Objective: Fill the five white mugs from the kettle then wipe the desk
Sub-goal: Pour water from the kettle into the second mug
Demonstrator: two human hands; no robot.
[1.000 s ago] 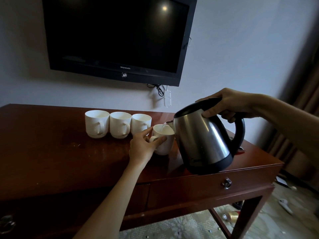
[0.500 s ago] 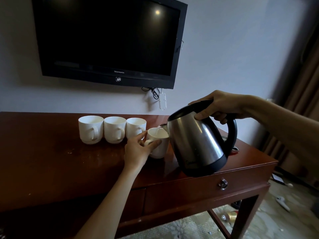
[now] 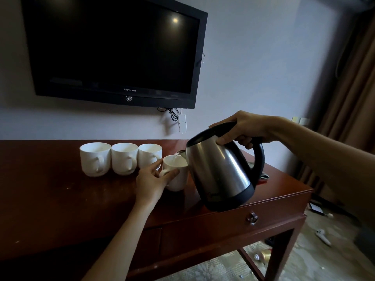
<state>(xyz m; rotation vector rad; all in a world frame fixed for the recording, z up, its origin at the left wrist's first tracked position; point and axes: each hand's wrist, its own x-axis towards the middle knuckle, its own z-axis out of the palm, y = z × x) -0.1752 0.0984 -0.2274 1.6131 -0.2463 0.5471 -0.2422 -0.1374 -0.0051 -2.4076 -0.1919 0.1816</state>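
— What's on the desk (image 3: 60, 199)?
— Under the dark television (image 3: 113, 47), three white mugs (image 3: 120, 159) in a row at the far edge, a fourth mug (image 3: 176, 177) just right of them.
— And the kettle (image 3: 221, 169)?
— Tilted, water running into that mug. The right hand (image 3: 243, 128) has its grip round the handle; the left hand (image 3: 152, 181) pinches the mug's handle.
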